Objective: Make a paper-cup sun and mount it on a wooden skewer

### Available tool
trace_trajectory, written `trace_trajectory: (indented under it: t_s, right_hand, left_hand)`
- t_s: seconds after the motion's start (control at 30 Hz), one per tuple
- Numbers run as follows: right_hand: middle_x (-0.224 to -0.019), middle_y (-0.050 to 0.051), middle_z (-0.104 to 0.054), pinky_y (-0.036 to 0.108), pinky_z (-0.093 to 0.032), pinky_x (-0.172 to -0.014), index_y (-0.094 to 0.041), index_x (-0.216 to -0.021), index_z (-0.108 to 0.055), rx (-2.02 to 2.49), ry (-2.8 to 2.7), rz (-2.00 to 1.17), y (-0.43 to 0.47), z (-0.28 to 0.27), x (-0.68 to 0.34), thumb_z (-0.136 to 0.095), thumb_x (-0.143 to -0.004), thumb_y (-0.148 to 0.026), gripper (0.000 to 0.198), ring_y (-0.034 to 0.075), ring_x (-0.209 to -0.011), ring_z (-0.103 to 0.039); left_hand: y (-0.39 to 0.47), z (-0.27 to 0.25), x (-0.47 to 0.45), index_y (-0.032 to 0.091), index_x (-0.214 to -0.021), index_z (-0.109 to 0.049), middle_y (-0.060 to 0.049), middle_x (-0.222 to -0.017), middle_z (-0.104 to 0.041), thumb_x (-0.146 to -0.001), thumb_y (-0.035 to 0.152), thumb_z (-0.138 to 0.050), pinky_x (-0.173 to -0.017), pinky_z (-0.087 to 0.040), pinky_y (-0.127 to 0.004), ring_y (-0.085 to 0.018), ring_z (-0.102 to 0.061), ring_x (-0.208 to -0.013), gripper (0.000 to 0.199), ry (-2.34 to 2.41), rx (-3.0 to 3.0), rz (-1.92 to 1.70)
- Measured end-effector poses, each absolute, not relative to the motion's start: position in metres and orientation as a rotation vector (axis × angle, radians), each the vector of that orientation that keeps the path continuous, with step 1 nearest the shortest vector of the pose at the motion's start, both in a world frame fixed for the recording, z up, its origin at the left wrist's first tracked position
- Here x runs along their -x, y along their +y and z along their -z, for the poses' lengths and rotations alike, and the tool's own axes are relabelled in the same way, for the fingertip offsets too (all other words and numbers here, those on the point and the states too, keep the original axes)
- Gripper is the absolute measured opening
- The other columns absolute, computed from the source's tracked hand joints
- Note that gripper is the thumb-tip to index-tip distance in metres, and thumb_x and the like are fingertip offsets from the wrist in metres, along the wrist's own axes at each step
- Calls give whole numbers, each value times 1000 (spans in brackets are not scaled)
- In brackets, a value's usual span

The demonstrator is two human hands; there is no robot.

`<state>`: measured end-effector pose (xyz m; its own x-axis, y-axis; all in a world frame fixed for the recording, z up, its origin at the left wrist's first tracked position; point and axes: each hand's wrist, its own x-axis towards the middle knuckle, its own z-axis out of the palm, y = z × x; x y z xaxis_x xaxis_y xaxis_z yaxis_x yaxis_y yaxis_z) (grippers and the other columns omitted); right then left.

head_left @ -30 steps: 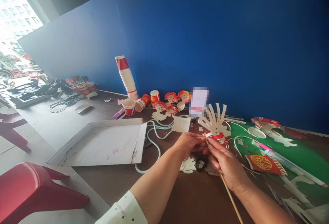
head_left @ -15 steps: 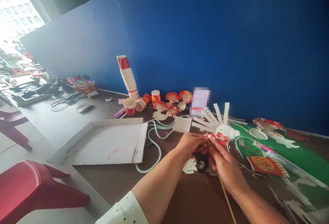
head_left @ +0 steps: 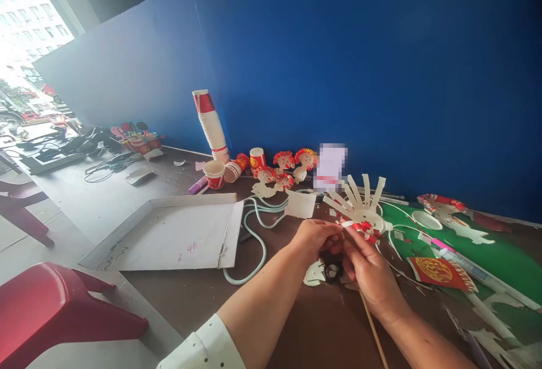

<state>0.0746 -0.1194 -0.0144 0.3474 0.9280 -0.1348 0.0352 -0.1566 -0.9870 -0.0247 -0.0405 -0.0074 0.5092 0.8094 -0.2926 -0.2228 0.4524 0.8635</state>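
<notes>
A paper cup cut into strips (head_left: 369,218) fans out just beyond my fingers, its white strips pointing up and left. Its nearer strips are curled and show red. My left hand (head_left: 315,242) is closed in a pinch on one of the strips. My right hand (head_left: 372,273) is closed beside it, fingertips against the same cup, with a thin wooden stick (head_left: 372,326) running out below the palm. The upper end of the stick is hidden by the fingers. Below my hands lie a white paper cutout (head_left: 314,274) and a dark roll (head_left: 332,271).
An open white box lid (head_left: 199,228) lies left, beside a pale green cable (head_left: 262,245). Behind stand a tall cup stack (head_left: 212,129) and several finished cup figures (head_left: 302,163) by the blue wall. A red cut cup piece (head_left: 440,273) lies right; a red stool (head_left: 55,307) stands lower left.
The cut cup has tilted and turned in my hands, so its strips now stand more upright and slightly to the right. Both hands stay almost in place.
</notes>
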Motion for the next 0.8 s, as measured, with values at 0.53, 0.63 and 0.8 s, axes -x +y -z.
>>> trace_trajectory:
  t_s: [0.53,0.63,0.8]
  right_hand:
    - [-43,-7,-42,23,-27,-41,-24,-136,-49,1472,-902,-1057,-122,18,-75,-58,-78,-50,64,11,-40,-35]
    - [-43,-7,-42,23,-26,-40,-23,-135,-49,1467,-868,-1078,-122,17,-74,-59,-77,-49,64,10,-39,-34]
    - [-44,-8,-41,21,-22,-39,-22,-132,-52,1377,-765,-1175,-120,19,-72,-61,-77,-45,60,8,-39,-31]
  left_hand:
    - [-41,1,26,13,-69,-57,1,-53,-54,-61,31,-80,-43,-33,-20,-7,-49,-41,31,902,-786,-678]
    - [-42,1,26,13,-69,-55,1,-53,-55,-64,27,-78,-42,-31,-20,-8,-49,-41,27,882,-786,-684]
    - [-43,2,25,13,-70,-54,2,-53,-55,-66,19,-73,-44,-33,-20,-6,-46,-38,20,908,-743,-688]
